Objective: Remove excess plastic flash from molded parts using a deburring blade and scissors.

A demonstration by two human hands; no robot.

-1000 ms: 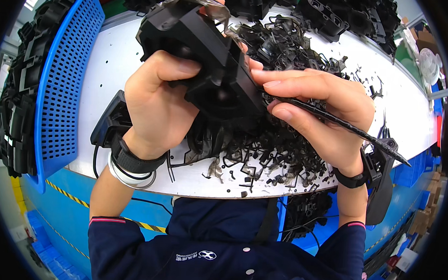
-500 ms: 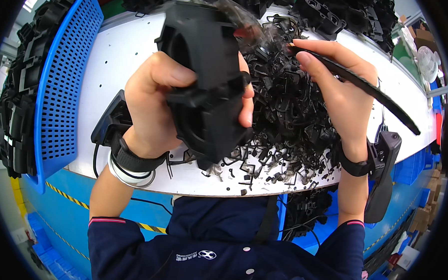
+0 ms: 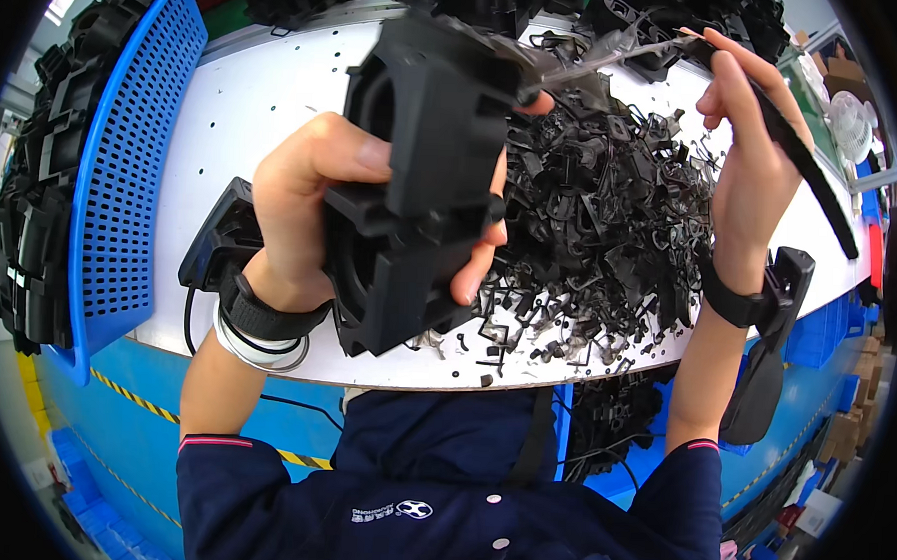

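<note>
My left hand [image 3: 307, 199] grips a bulky black moulded plastic housing [image 3: 427, 189] with round openings. Its thumb lies on the near face, and fingertips show round the right side. Held up at the upper right, my right hand [image 3: 760, 143] is closed on a long, slim black-handled tool [image 3: 813, 176]; the tool's working end is blurred, so its kind is unclear. A thin translucent strip [image 3: 618, 57] stretches between the housing's top and my right fingertips. Beneath the hands lies a heap of small black plastic scraps [image 3: 602, 207].
A blue perforated basket [image 3: 134, 156] with black parts beyond it stands at the left. The scraps lie on a white table [image 3: 236, 111]. More black mouldings [image 3: 700, 26] pile up along the far edge. A white fan [image 3: 852, 127] is at far right.
My right hand has moved up and right, away from the housing, with the tool. The translucent strip is now drawn out long. The housing has turned and shifted slightly right.
</note>
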